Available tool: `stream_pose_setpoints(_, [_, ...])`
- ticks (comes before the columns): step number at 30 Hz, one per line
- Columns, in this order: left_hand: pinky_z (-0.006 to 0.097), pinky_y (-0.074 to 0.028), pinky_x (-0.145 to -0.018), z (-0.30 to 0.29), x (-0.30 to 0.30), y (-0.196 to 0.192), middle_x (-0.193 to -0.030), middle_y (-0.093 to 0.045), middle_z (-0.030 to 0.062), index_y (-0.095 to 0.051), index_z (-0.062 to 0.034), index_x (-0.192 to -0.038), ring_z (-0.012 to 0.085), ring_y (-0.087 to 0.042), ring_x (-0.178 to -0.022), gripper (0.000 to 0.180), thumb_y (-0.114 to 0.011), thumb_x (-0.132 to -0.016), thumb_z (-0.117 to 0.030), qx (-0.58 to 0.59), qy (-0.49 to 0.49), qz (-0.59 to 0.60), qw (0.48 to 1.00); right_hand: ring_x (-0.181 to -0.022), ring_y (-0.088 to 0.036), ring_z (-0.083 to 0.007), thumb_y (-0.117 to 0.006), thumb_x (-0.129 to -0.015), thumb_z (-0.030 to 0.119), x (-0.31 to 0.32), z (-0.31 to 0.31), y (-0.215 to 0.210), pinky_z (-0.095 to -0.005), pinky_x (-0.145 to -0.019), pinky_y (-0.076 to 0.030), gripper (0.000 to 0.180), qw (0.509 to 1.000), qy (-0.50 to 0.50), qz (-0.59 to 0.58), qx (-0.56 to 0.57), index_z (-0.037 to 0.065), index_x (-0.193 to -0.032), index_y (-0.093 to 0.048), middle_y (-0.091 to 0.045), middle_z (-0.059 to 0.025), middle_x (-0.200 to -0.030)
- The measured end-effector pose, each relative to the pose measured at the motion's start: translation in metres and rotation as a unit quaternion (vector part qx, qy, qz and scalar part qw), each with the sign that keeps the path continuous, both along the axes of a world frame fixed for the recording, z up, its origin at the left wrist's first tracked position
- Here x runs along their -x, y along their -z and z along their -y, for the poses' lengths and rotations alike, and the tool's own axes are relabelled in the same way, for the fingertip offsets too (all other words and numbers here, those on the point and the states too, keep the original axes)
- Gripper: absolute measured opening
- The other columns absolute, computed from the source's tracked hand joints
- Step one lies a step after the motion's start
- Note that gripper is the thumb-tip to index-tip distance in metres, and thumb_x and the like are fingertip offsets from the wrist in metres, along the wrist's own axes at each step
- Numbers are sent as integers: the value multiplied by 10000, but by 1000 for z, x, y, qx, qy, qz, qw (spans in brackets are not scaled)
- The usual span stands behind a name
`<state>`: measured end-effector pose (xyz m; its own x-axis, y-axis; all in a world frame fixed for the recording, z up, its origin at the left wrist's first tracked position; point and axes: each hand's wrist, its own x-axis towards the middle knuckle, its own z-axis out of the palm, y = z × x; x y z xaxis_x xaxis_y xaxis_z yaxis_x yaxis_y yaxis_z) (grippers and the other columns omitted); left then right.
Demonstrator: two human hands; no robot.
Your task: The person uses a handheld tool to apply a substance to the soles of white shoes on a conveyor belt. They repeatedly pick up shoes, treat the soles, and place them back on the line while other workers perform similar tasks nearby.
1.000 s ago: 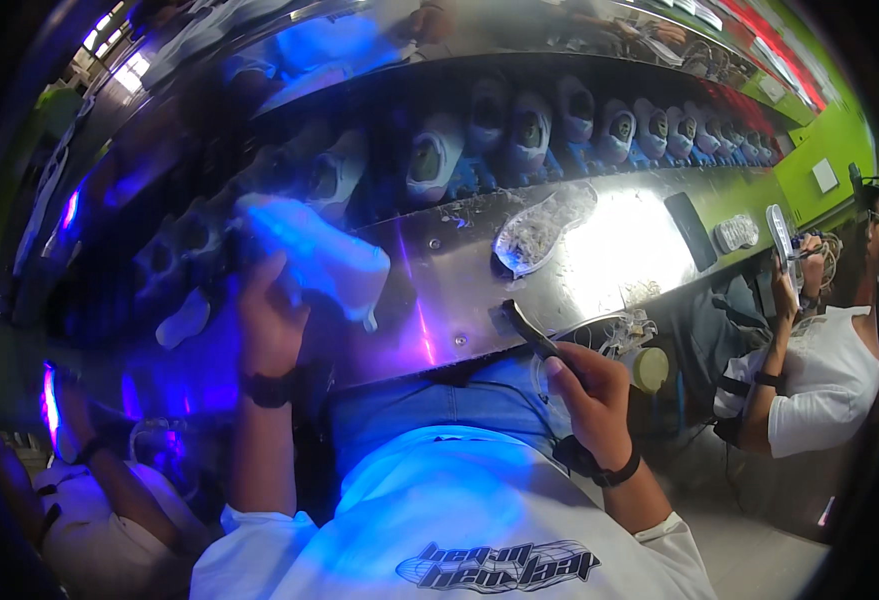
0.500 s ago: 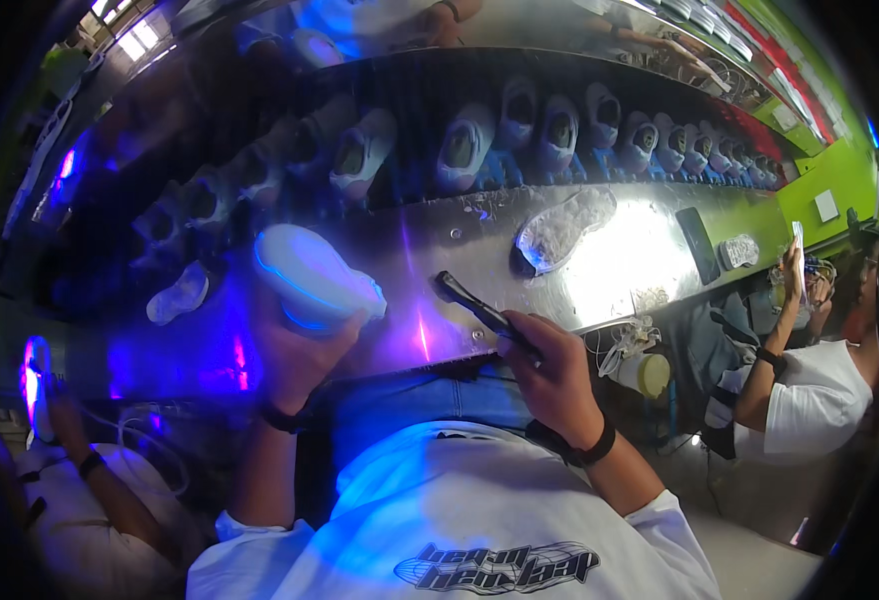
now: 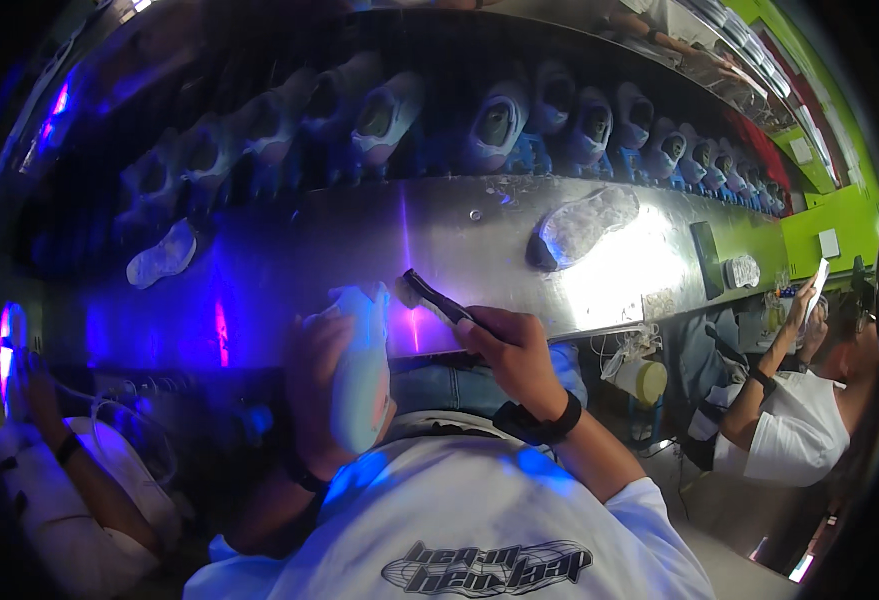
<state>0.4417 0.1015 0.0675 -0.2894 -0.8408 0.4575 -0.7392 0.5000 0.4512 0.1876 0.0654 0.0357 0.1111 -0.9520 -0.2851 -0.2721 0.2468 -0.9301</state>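
pale shoe-shaped piece (image 3: 362, 375): held at the near edge of the metal bench (image 3: 309, 265), before the chest. left hand (image 3: 321, 375) wrapped round its side, fingers clamped on it. right hand (image 3: 514, 350) closed tight on the handle of a dark brush (image 3: 439, 301); brush head just beside the piece, a gap between. progress: no brush contact at this instant; how much surface is done or left, cannot tell. farther out: white sole (image 3: 162, 258) leftward, mottled pad (image 3: 594, 225) rightward, row of pale shoes (image 3: 499, 125) behind, finished or not unclear.
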Motion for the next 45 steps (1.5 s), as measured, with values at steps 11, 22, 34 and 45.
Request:
stream_pose_setpoints(11, [677, -256, -1237, -16, -3, 26, -1342, -637, 176, -570, -44, -1350, 401, -584, -1313, 592, -774, -865, -316, 16, -4, -62, 998, -586, -555, -201, -692, -1017, 230, -17, -12, 11, -381, -582, -445, 275, 998, -19, 13, 65, -40, -1025, -742, -616, -150, -680])
stream_pose_setpoints(22, [673, -275, -1226, -14, -4, 34, -1311, -639, 178, -598, -42, -1278, 397, -585, -1298, 542, -777, -811, -251, 39, -8, -67, 997, -630, -603, -386, -690, -999, 196, -20, -9, 5, -454, -591, -453, 201, 987, -28, -70, 138, 4, -1004, -750, -643, -200, -734])
stream_pose_setpoints(34, [651, -263, -1238, -13, -5, 20, -1353, -585, 195, -514, -39, -1390, 430, -547, -1333, 689, -778, -758, -113, 1, -10, 0, 1000, -675, -519, -75, -687, -1038, 178, 2, -37, -31, -282, -591, -407, 257, 987, -85, 123, -57, -64, -1076, -764, -606, -19, -715])
stream_pose_setpoints(45, [628, -278, -1229, 2, 19, -8, -1398, -566, 178, -503, -51, -1423, 424, -526, -1363, 783, -821, -713, -137, -23, -45, 35, 998, -660, -580, -168, -711, -998, 138, 11, -54, -49, -323, -616, -433, 231, 988, -68, 121, 67, -67, -1097, -753, -664, -100, -747])
